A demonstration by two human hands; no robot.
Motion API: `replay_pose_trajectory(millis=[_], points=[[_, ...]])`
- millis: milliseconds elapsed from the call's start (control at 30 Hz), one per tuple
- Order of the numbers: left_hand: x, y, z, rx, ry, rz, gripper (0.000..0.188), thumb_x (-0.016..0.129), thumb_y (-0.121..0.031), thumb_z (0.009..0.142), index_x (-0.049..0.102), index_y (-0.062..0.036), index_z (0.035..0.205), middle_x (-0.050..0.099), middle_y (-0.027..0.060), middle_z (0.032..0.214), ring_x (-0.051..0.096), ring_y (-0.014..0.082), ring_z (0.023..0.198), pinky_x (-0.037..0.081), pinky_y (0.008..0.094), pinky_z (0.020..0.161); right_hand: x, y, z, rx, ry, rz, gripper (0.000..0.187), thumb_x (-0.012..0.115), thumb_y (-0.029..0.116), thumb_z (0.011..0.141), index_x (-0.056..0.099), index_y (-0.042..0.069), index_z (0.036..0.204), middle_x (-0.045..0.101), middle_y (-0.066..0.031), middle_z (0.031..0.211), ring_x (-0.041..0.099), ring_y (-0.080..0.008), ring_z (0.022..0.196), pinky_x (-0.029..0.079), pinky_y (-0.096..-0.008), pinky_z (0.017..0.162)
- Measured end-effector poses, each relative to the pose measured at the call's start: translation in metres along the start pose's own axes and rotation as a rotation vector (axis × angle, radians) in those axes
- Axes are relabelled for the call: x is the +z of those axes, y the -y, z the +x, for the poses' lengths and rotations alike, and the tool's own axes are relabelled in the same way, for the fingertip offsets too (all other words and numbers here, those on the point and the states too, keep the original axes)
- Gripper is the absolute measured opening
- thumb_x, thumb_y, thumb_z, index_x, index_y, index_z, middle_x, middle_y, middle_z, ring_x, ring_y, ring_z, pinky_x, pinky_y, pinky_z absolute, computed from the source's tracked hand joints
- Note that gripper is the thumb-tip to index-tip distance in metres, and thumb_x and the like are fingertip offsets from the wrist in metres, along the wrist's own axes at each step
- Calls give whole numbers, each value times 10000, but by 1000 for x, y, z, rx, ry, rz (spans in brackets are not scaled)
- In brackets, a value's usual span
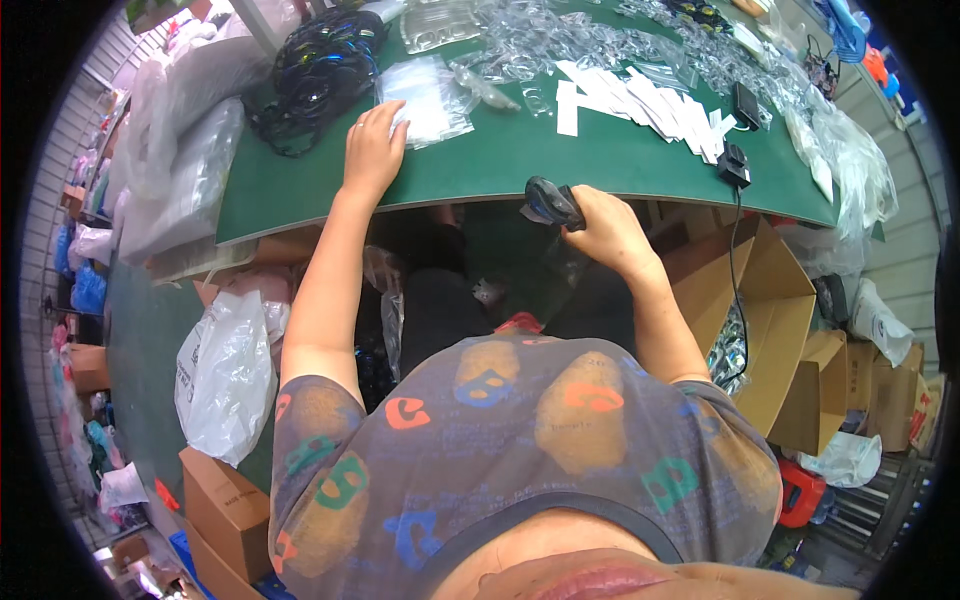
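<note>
My left hand [375, 152] lies on the green table [480, 165], its fingers stretched out and holding nothing. Its fingertips reach the left edge of a stack of flat transparent plastic bags [428, 98]. Just off the table's near edge, my right hand [612, 232] is closed around a small black rounded item [553, 203] with a shiny surface. Part of that item is covered by my fingers, and its exact kind cannot be made out. Beyond the left hand sits a heap of black, looped, glossy items [325, 65].
White card strips [650, 105] are spread on the table's right half, beside a black power adapter [734, 165] whose cable hangs over the edge. Crumpled transparent packaging [540, 45] covers the far side. An open cardboard box [780, 300] stands at the right, a white plastic bag [228, 375] at the left.
</note>
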State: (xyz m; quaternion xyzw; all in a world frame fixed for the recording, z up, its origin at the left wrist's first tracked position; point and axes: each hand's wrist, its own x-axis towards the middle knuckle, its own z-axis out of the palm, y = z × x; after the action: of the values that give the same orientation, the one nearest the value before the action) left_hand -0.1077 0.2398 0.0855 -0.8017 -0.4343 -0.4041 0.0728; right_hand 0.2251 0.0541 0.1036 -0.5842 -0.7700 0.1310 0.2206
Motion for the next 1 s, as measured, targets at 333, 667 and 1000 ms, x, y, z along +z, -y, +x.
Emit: replay_pose_trajectory(millis=[333, 667, 1000], points=[[54, -57, 55, 70, 395, 128, 402, 713, -427, 873, 763, -51, 1008, 732, 119, 1054, 644, 320, 1082, 498, 458, 918, 10, 5, -8, 30, 74, -27, 310, 749, 170, 747, 581, 10, 952, 646, -199, 978, 637, -407, 978, 516, -486, 850], [11, -123, -41, 352, 297, -106, 418, 788, -402, 822, 679, -96, 1085, 663, 53, 1190, 594, 254, 1203, 359, 490, 1098, 9, -18, -32, 80, 36, 4, 316, 744, 153, 728, 570, 4, 944, 641, -195, 972, 633, -415, 963, 522, -487, 835], [-15, -111, -96, -355, 177, -617, 96, 673, -86, 950, 669, -48, 1038, 721, 77, 939, 694, 193, 874, 517, 348, 896, 20, -13, -37, 97, 4, 159, 292, 758, 154, 783, 617, 18, 999, 661, -161, 941, 671, -345, 899, 523, -418, 788]])
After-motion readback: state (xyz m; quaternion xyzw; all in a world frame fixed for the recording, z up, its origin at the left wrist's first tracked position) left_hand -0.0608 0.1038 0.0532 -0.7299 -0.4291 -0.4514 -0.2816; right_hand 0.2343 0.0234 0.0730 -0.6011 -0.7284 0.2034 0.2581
